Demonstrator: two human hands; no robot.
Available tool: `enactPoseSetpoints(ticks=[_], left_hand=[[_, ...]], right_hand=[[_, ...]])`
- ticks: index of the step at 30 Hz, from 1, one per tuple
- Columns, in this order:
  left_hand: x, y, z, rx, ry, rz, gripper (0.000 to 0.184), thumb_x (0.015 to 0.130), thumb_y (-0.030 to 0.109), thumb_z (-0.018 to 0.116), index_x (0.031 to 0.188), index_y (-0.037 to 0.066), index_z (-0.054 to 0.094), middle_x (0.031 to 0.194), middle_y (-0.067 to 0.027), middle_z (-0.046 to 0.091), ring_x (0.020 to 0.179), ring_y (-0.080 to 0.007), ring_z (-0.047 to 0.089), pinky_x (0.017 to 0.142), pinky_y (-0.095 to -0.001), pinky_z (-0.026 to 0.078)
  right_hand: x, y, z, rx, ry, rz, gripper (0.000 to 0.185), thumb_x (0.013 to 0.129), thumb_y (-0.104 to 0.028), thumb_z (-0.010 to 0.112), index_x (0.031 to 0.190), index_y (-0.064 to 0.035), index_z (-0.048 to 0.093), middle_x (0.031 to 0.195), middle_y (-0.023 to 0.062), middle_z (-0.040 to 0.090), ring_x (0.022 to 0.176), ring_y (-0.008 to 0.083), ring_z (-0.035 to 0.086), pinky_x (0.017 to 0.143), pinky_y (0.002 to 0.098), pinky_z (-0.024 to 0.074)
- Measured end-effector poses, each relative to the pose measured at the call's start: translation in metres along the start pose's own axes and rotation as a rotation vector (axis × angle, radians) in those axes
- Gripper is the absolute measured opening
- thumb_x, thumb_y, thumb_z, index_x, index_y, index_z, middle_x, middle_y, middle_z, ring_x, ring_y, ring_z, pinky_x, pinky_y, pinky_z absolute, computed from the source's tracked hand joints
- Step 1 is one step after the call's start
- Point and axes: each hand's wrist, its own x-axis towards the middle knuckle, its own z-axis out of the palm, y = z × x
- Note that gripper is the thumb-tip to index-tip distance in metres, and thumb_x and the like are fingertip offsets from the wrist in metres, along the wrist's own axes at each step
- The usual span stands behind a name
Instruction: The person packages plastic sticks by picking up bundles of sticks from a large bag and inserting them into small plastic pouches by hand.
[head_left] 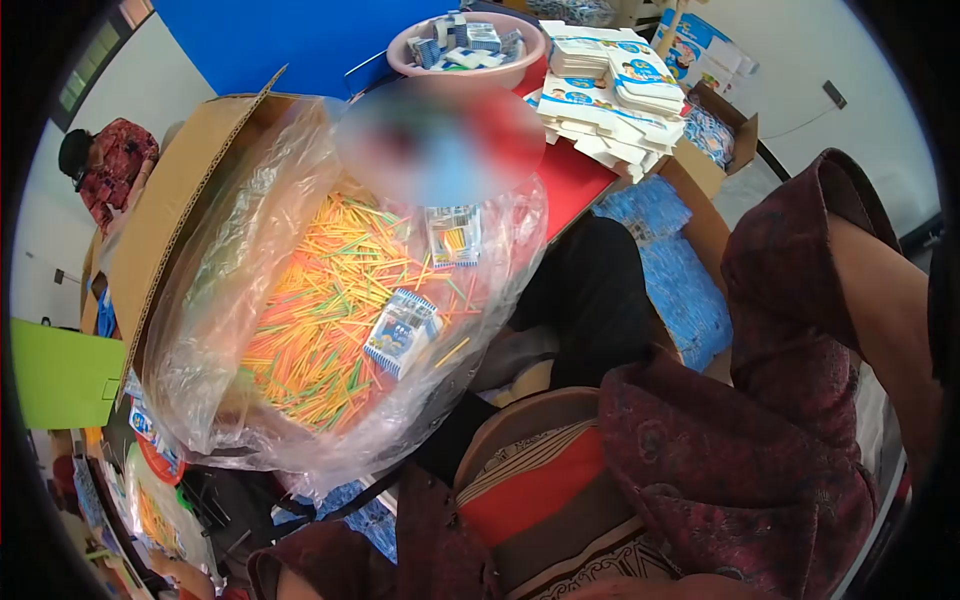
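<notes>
A large cardboard box (175,190) lined with a clear plastic bag (215,320) holds a heap of thin yellow, orange and green sticks (325,310). Two small blue-and-white packets lie at its right side: one packet (400,332) over the sticks, another packet (455,237) above it. Neither of my hands shows. A bare forearm (885,285) comes out of a dark red patterned sleeve at the right edge, and a little of the other forearm (293,588) shows at the bottom left. What the hands hold is hidden.
Behind the box, a pink basin (403,60) of packets and stacked white-and-blue cartons (600,95) stand on a red surface (578,180). Blue packets (685,300) fill a carton at the right. A person (120,165) is at the far left. A blurred patch hides the box's top edge.
</notes>
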Motion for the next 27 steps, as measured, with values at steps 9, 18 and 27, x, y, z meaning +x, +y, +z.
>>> enactPoseSetpoints(ticks=[9,18,27], left_hand=[[-0.083,-0.041,0.130,-0.118,-0.322,-0.444,0.041,0.105,0.032,0.036,0.138,0.012,0.046,0.141,-0.0078,0.048,0.128,-0.0209,0.045,0.112,-0.0434,0.028],[-0.129,-0.055,0.173,-0.092,-0.379,-0.471,0.039,0.104,0.032,0.037,0.135,0.012,0.048,0.139,-0.0063,0.049,0.127,-0.0200,0.045,0.112,-0.0439,0.028],[-0.128,-0.045,0.147,-0.104,-0.337,-0.471,0.037,0.104,0.031,0.038,0.133,0.013,0.050,0.137,-0.0048,0.050,0.126,-0.0191,0.045,0.112,-0.0443,0.028]], right_hand=[[-0.018,0.007,-0.001,-0.021,0.060,0.020,0.032,0.100,-0.026,0.044,0.101,0.0004,0.063,0.096,0.0122,0.068,0.094,0.0257,0.066,0.099,0.0461,0.0429],[-0.036,0.004,0.002,0.060,0.088,-0.064,0.032,0.100,-0.025,0.045,0.101,0.0005,0.063,0.096,0.0119,0.068,0.094,0.0255,0.066,0.098,0.0456,0.0432],[-0.033,0.018,0.004,0.033,0.041,-0.017,0.031,0.100,-0.025,0.045,0.102,0.0006,0.063,0.096,0.0116,0.068,0.094,0.0253,0.066,0.098,0.0452,0.0435]])
